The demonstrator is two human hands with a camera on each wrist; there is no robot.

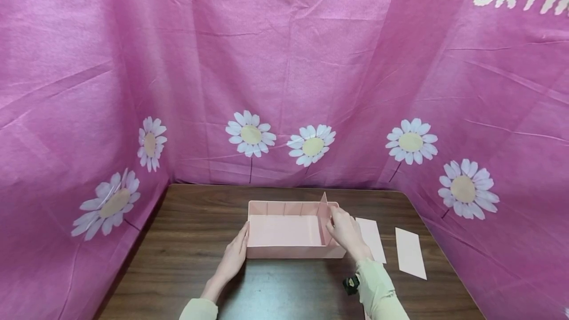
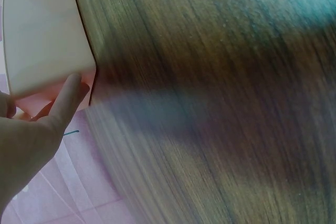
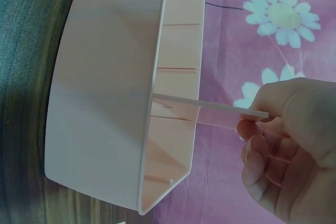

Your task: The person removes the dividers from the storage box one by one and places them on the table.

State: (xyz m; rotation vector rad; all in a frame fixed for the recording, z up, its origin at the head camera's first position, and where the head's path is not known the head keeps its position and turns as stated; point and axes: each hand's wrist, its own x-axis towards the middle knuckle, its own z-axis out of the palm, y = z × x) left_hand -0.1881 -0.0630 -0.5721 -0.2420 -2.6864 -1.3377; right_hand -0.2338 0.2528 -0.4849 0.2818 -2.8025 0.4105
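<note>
A pale pink open-topped box (image 1: 293,253) lies lengthwise on the table, with narrow slots along its inner back wall. My left hand (image 1: 233,256) rests against the box's left end; in the left wrist view its extended finger touches the end wall of the box (image 2: 44,30). Near the right end, my right hand (image 1: 345,232) pinches a thin pink divider (image 1: 324,206). The divider stands crosswise, partly inside the box, its upper edge above the rim. Seen from the right wrist, thumb and index finger hold the divider (image 3: 215,106) by its outer edge, while the other fingers curl loosely.
Two loose pink panels, a nearer one (image 1: 373,241) and a farther one (image 1: 410,253), lie flat right of the box on the dark wooden table (image 1: 195,221). A magenta curtain (image 1: 284,73) with daisies surrounds the table's back and sides.
</note>
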